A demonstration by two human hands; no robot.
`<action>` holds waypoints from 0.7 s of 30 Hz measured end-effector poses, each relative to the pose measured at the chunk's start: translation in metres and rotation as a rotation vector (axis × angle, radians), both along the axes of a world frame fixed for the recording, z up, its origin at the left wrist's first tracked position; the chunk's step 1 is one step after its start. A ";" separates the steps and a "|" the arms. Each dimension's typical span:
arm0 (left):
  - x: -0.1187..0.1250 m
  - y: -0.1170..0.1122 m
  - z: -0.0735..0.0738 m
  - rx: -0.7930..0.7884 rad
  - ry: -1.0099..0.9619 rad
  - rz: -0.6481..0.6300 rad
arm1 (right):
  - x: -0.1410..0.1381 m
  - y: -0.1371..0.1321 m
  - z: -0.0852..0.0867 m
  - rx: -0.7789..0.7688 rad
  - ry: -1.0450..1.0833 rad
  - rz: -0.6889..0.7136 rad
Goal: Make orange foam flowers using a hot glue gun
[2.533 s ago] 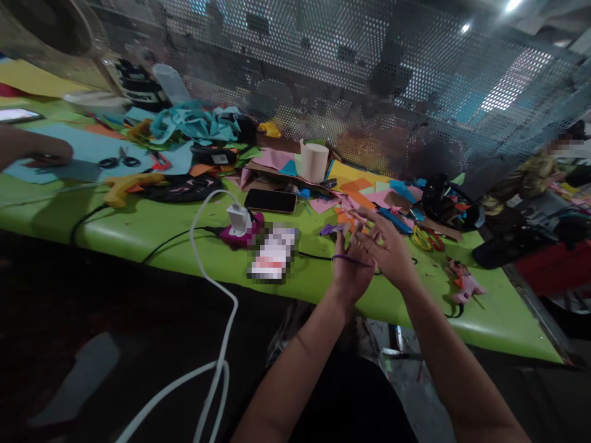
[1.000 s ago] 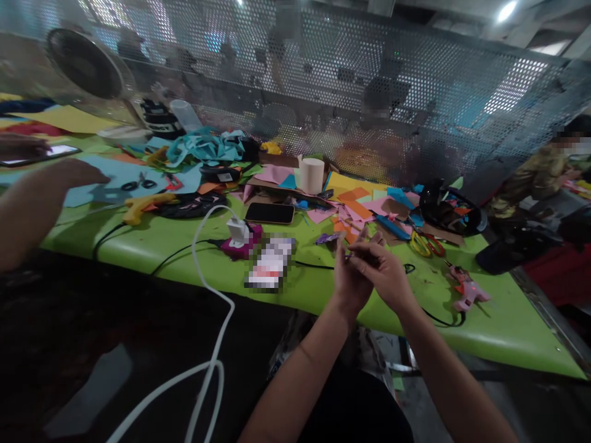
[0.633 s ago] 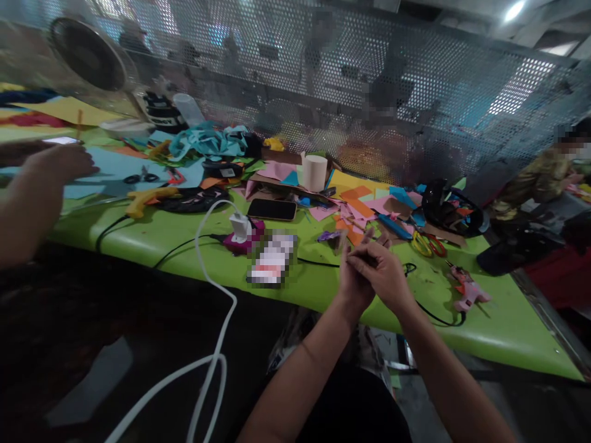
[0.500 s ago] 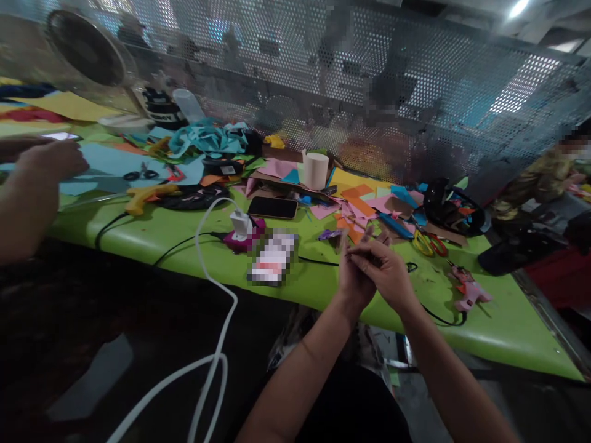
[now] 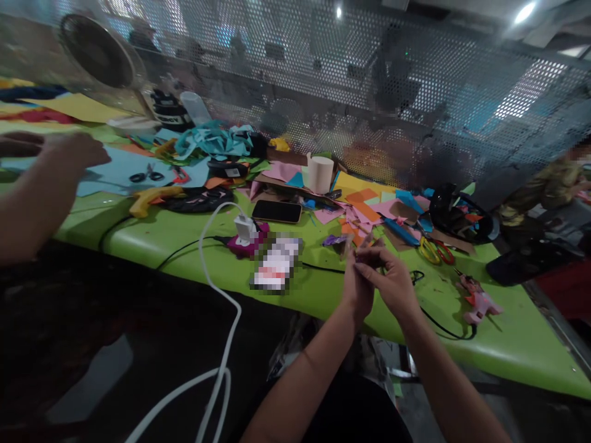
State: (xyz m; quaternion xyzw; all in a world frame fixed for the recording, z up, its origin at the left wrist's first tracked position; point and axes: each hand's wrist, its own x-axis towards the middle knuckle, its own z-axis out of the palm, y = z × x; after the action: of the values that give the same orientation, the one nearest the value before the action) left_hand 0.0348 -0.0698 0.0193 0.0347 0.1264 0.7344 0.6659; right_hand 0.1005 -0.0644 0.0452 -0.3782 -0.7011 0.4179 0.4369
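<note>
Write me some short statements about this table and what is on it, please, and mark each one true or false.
1. The left hand and the right hand are close together. True.
2. The pink glue gun lies to the left of both hands. False: the glue gun lies to their right.
3. A white charger is plugged into the purple socket. True.
4. The phone with the black screen is in the left hand. False: that phone lies on the green table.
5. The black scissors are on the blue paper. True.
</note>
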 end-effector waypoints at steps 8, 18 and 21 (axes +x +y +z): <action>-0.012 -0.008 -0.007 0.023 0.273 0.138 | 0.007 0.011 -0.009 -0.184 0.199 0.058; -0.034 -0.021 -0.005 -0.035 0.863 0.271 | 0.019 0.012 -0.003 -0.279 0.294 0.108; -0.033 -0.020 -0.004 -0.065 0.908 0.276 | 0.022 0.014 -0.003 -0.293 0.285 0.092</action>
State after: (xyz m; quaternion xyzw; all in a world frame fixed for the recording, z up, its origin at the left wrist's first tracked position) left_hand 0.0014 -0.0895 0.0157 0.3141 0.4309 0.7223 0.4403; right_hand 0.1223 -0.0508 0.0418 -0.3424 -0.5805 0.5842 0.4522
